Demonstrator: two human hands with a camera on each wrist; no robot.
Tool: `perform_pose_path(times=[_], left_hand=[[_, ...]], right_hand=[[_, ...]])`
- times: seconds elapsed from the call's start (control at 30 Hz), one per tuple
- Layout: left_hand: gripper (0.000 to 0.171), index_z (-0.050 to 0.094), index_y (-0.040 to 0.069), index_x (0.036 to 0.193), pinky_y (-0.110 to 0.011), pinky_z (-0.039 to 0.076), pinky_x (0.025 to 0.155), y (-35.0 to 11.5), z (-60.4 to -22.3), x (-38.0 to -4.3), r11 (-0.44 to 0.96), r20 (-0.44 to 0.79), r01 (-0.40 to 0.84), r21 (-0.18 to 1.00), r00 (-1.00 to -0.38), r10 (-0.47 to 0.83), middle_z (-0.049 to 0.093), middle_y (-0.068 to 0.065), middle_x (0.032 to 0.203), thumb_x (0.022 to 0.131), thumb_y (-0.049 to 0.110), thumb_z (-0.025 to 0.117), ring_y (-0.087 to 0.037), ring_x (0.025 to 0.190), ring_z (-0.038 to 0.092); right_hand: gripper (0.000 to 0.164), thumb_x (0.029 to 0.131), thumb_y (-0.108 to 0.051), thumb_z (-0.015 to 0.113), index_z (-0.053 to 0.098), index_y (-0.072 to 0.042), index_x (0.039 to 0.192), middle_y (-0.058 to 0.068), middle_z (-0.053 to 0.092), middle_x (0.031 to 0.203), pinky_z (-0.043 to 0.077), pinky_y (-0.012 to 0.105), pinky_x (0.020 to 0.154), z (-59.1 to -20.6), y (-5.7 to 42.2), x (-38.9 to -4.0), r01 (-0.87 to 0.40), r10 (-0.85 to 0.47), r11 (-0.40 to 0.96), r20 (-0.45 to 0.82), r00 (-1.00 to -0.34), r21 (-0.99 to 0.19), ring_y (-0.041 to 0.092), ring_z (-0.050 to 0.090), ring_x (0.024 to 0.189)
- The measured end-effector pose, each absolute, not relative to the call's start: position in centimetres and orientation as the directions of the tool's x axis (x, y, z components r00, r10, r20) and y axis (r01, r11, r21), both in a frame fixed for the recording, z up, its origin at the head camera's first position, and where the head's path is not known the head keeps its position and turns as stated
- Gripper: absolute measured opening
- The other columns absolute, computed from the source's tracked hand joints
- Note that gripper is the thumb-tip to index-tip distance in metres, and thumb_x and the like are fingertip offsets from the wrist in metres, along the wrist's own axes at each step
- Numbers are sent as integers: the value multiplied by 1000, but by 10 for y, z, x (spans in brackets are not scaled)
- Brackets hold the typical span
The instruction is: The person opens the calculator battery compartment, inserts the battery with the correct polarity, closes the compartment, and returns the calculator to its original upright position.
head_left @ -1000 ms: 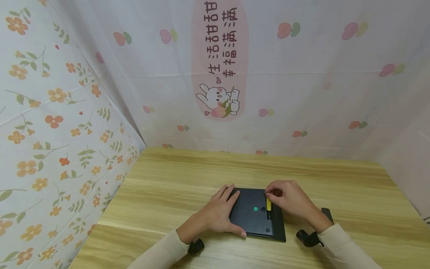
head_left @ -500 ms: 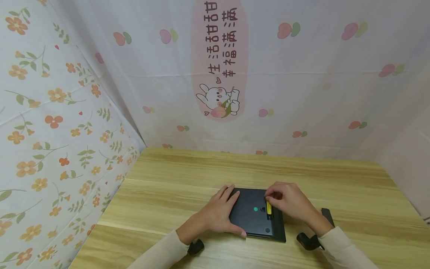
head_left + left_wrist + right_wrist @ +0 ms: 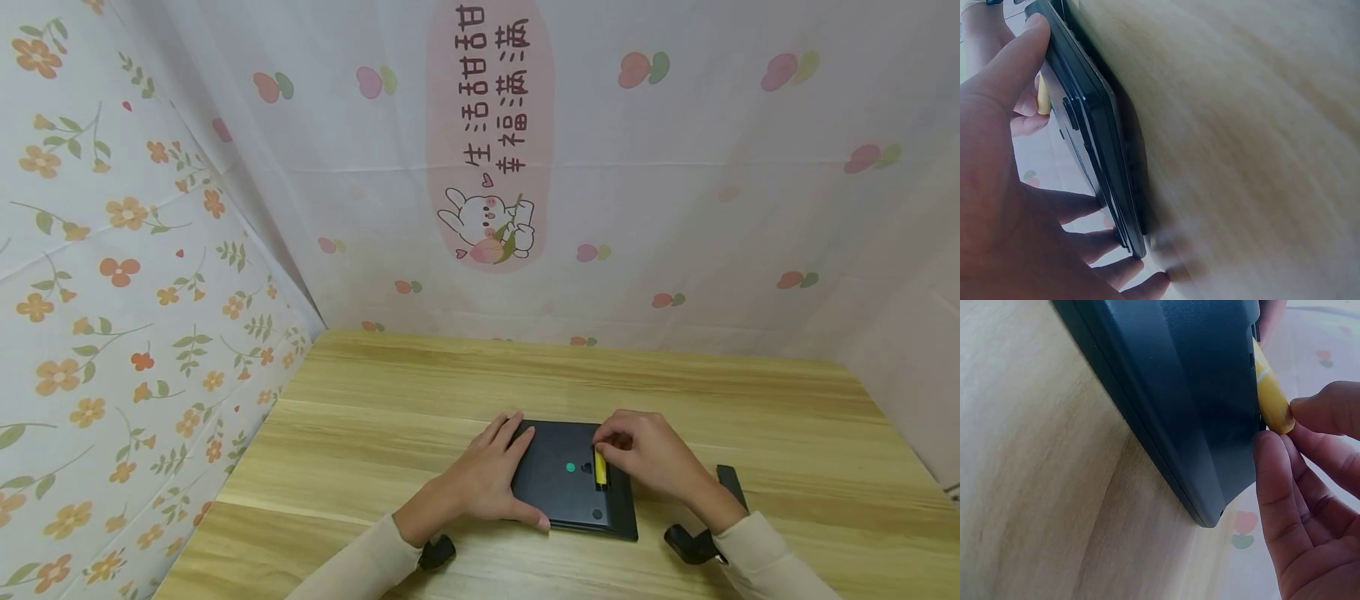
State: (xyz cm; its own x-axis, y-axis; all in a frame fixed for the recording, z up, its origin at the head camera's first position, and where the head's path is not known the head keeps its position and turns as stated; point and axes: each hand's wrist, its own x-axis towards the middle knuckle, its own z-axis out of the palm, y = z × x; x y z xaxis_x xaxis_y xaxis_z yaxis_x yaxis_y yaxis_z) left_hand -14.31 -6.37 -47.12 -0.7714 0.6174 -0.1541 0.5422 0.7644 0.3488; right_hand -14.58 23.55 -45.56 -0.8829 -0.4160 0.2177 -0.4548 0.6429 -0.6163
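Note:
A black flat device (image 3: 551,475), which looks like a calculator lying face down, rests on the table with a slot near its right side. My right hand (image 3: 648,450) pinches the far end of a yellow battery (image 3: 601,468) between thumb and fingers. In the right wrist view the battery (image 3: 1272,394) stands tilted, its other end down in the slot and the pinched end raised. Spread across the device's left part, my left hand (image 3: 487,471) rests with thumb at the near edge and fingers toward the far edge.
The wooden table (image 3: 375,400) reaches back to a printed curtain (image 3: 675,208), with a floral cloth (image 3: 150,333) on the left. Black wrist-mounted parts (image 3: 690,546) sit by the right wrist, and another black piece (image 3: 438,552) by the left.
The right hand and the battery have shifted slightly toward the near side, and more of the yellow battery now shows along the slot. The left hand and the device have stayed put.

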Motion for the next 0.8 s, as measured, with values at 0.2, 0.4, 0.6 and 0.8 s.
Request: perform_pose_path(times=[0.2, 0.4, 0.6, 0.8], left_hand=[[125, 28, 13, 176, -54, 22, 132, -63, -470, -142, 763, -150, 545, 349, -771, 619, 12, -13, 184, 84, 82, 78, -37, 168, 14], [126, 28, 12, 176, -54, 22, 132, -63, -471, -142, 764, -150, 541, 352, -772, 617, 12, -13, 184, 83, 83, 77, -36, 168, 13], [127, 28, 12, 176, -53, 21, 132, -64, -472, -142, 762, -153, 534, 367, -773, 616, 11, -13, 184, 83, 83, 77, -36, 168, 12], [132, 26, 8, 176, -54, 21, 132, -70, -474, -142, 744, -146, 532, 404, -766, 627, 9, -16, 184, 80, 77, 86, -39, 168, 9]], right_hand=[[14, 99, -5, 81, 82, -18, 99, -14, 73, 96, 58, 28, 69, -458, 237, -144, -426, -395, 624, 206, -895, -655, 2, 67, 80], [12, 101, -4, 78, 82, -15, 103, -8, 74, 98, 59, 29, 70, -460, 240, -141, -335, -359, 590, 133, -924, -735, 7, 67, 81], [10, 105, -6, 73, 80, -7, 112, 2, 75, 98, 61, 33, 71, -462, 243, -141, -194, -357, 515, -2, -934, -835, 17, 69, 81], [11, 105, -6, 73, 79, -6, 114, 2, 74, 97, 61, 33, 72, -462, 243, -141, -175, -354, 512, -21, -935, -841, 19, 69, 81]])
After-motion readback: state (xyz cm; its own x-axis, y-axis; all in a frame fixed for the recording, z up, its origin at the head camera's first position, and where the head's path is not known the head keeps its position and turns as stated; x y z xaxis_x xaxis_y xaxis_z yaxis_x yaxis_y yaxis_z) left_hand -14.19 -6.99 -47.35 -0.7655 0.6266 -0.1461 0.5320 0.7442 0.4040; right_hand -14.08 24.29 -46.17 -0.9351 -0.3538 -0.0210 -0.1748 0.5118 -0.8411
